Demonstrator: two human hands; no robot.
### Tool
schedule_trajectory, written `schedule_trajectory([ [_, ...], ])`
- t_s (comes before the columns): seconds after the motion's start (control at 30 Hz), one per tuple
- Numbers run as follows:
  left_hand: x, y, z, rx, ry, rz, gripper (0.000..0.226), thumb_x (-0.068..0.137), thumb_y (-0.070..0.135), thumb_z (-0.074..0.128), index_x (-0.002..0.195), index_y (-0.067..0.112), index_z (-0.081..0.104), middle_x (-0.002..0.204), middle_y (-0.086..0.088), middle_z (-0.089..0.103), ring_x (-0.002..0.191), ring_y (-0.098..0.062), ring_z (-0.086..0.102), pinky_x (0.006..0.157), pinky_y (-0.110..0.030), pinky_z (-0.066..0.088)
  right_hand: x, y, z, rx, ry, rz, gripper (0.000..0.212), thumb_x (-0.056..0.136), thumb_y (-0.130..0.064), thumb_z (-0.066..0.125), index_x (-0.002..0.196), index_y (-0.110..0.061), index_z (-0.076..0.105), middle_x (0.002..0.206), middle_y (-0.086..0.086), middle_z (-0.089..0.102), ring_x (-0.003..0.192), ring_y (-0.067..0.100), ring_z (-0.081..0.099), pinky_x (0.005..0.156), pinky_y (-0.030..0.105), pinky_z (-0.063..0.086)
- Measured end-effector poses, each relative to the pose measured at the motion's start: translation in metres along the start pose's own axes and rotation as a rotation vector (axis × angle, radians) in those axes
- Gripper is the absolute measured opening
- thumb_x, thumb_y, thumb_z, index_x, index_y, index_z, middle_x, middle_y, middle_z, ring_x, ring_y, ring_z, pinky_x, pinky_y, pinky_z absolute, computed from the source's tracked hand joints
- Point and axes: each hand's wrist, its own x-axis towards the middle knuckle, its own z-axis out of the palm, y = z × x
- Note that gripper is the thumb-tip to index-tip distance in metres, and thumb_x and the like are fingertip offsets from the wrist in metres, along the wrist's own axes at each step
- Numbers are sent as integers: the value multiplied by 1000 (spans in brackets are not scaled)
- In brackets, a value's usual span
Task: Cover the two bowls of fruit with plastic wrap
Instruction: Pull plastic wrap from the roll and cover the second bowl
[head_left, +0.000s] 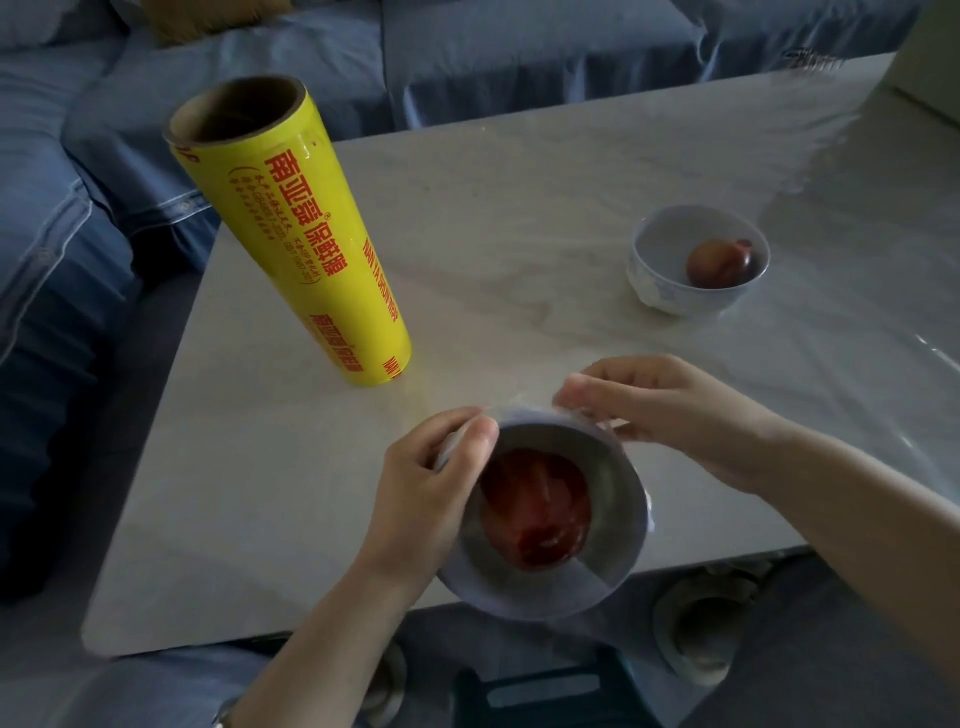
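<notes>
A blue fabric-covered sofa (156, 156) is seen wrapped round the far and left sides of a pale, marble-patterned counter (519, 208), whose right part is overlaid with a clear, wrinkled film (883, 218).

A tall yellow roll of plastic wrap (291, 234) is stood upright on the left of the counter, its brown cardboard core open at the top. Red Chinese characters, "南亚嘉" and "保鲜膜", are printed down its side, beside red Latin capitals beginning "NAN YA". The finer lines of print are too small to be read.

A near bowl (498, 587) is held tilted toward the camera over the counter's front edge. It is gripped by the left hand (431, 488), with the thumb laid on the rim and the fingers curled round the wall. A sheet of plastic wrap (524, 410) is stretched across the bowl's mouth. This sheet is pinched at the far rim by the curled fingers of the right hand (670, 410).

A second bowl (654, 280), white with a faint blue pattern, is set on the counter to the right, well apart from the roll and the hands.

A red fruit (537, 512) is seen through the wrap in the near bowl, and a reddish-brown fruit (719, 262) is held in the second bowl.
</notes>
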Motion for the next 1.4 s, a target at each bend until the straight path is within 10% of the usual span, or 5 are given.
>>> schedule_trajectory([
  [0.17,-9,2,-2,69,-72,33,17,72,36,56,84,31,68,78,24,70,79,6,63,63,-5,46,11,-13,5,-265,-42,78,34,74,-50,65,77,-17,74,71,-6,69,70,8,61,78,21,49],
  [0.57,-9,3,-9,119,-141,56,36,58,57,53,85,37,65,83,38,66,88,12,61,66,-2,44,15,-5,1,-62,-223,327,38,90,-32,55,57,-13,48,44,-5,45,38,4,38,43,12,37],
  [0.77,-9,3,-8,121,-192,45,40,57,58,55,88,34,66,90,31,67,90,7,62,69,-4,45,18,-10,-4,-77,-352,503,48,68,-58,54,78,-11,58,40,-8,37,35,2,36,40,13,30],
  [1.13,-2,12,-7,108,-327,53,35,60,55,60,90,38,65,91,25,70,90,1,65,69,-9,48,17,6,26,-41,225,-98,35,85,-34,60,55,-17,59,36,-6,38,34,7,31,41,17,32],
  [1.4,-7,11,-8,70,-263,166,36,60,45,64,94,36,64,92,32,69,93,9,64,75,-5,45,27,4,23,-308,61,24,33,80,-39,67,54,-18,61,50,-6,49,47,5,41,45,14,35],
])
